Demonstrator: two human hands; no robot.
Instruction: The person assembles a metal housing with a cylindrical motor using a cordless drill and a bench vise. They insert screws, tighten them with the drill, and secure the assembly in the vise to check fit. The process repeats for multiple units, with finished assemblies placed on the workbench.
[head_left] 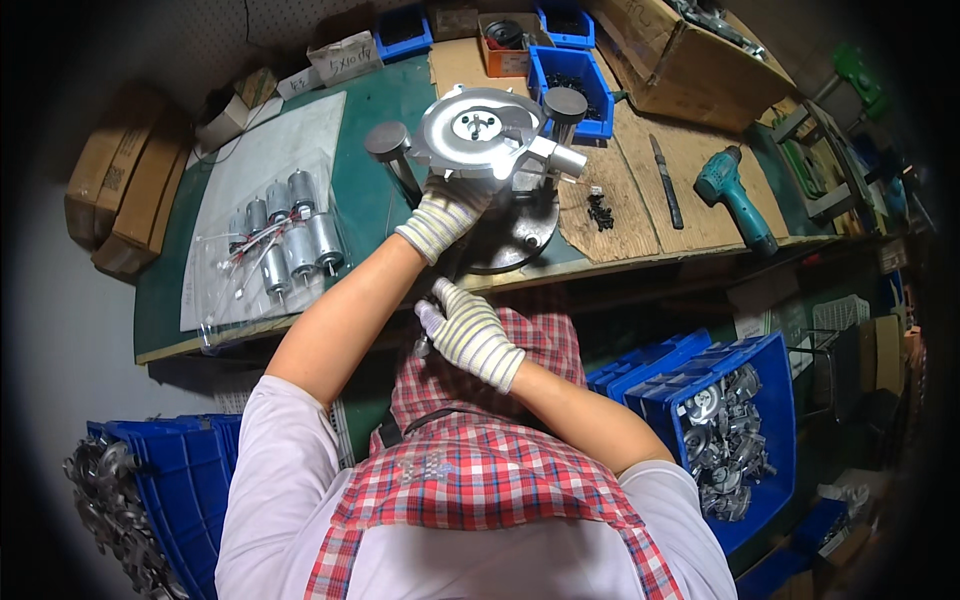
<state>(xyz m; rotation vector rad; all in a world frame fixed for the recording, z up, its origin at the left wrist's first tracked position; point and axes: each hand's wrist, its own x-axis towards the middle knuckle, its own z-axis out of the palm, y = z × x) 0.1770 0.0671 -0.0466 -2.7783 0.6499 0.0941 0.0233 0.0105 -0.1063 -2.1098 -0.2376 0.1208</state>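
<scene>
A round silver metal housing (470,135) rests on a fixture with a dark round base (522,240) at the bench's front edge. A motor-like cylinder (568,160) sticks out at its right side. My left hand (445,218), in a striped knit glove, reaches under the housing's near side, its fingers hidden there. Below the bench edge, in front of the apron, my gloved right hand (472,335) is closed. A small shiny metal end (422,346) shows beside its fingers; what it belongs to cannot be made out. Fixture posts with round caps (388,142) flank the housing.
Several small motors (300,240) lie on plastic at left. Black screws (600,214), a knife (667,182) and a teal power drill (737,198) lie at right. Blue bins (572,85) stand behind. Crates of metal parts (722,430) flank me below the bench.
</scene>
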